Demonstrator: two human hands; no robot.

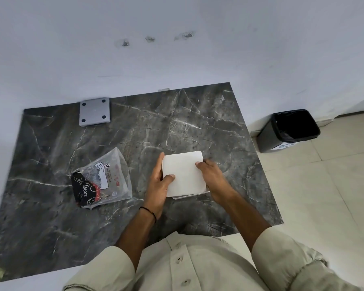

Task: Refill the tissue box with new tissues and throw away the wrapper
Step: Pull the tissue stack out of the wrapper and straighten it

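Observation:
A white stack of tissues (185,173) rests in a clear acrylic tissue box (189,195), of which only the near edge shows under the stack. My left hand (159,185) grips the stack's left side, thumb on top. On the right side, my right hand (211,175) holds the stack with fingers curled over its edge. The emptied clear plastic wrapper (102,179), with a black and red printed end, lies flat on the table to the left of my hands.
The dark marble-patterned table (135,133) stands against a white wall. A grey square plate (94,114) with four black dots lies at the back left. A black lined waste bin (288,130) stands on the tiled floor to the right of the table.

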